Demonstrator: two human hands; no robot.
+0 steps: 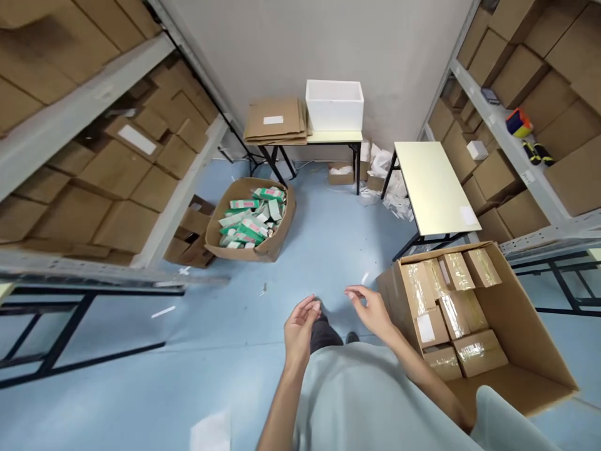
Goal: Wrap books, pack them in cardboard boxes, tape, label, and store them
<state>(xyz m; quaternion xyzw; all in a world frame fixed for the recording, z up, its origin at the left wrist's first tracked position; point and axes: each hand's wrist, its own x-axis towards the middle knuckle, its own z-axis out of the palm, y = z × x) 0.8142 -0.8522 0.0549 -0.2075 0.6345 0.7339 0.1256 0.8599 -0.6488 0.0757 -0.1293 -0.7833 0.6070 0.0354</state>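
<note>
My left hand (pixel 301 321) is held in front of my body above the blue floor. Its fingers are loosely bent, the thumb lies near them, and nothing shows in its grasp. To its right, my right hand (pixel 370 308) reaches forward with fingers extended and thumb apart, also holding nothing. The two hands do not touch each other. Nearest to the right arm stands a large open carton (pixel 530 313) with several taped brown boxes (pixel 481 352) stacked inside.
Ahead on the left, a carton (pixel 270 252) holds many green-and-white packages (pixel 248 232). Flattened cardboard (pixel 273 125) and a white bin (pixel 334 113) rest on a back table. A cream table (pixel 432 181) stands right. Box-filled shelves (pixel 106 91) line both sides; paper (pixel 211 432) lies on the floor.
</note>
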